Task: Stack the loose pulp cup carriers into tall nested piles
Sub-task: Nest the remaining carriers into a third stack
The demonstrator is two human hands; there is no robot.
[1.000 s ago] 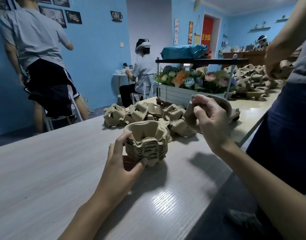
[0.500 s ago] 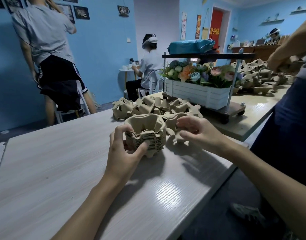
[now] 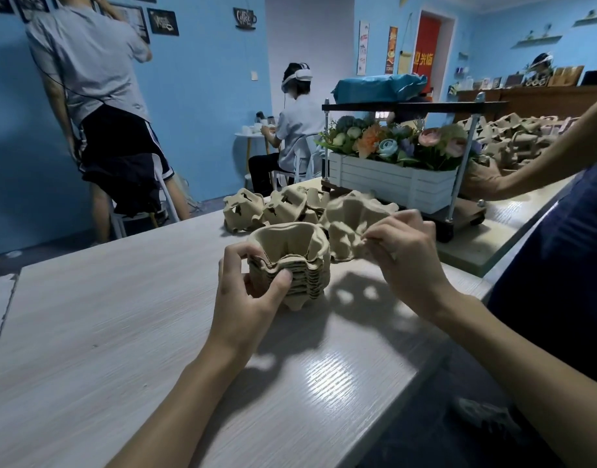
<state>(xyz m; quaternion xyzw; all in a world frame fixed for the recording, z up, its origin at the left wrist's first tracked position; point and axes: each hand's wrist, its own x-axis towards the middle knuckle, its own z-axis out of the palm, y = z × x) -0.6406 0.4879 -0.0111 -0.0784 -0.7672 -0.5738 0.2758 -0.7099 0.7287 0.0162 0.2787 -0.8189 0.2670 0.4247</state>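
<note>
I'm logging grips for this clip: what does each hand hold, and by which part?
The left hand grips the nested pile by its left side; the right hand pinches a loose carrier by its near edge.

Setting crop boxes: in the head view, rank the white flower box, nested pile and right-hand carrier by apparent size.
1. white flower box
2. nested pile and right-hand carrier: look alike, each partly covered, so unranked.

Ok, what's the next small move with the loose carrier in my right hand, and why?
Probably carry the loose brown pulp cup carrier left, over the nested brown pulp pile, and press it in: your right hand pinches it beside the pile, which your left hand steadies.
</note>
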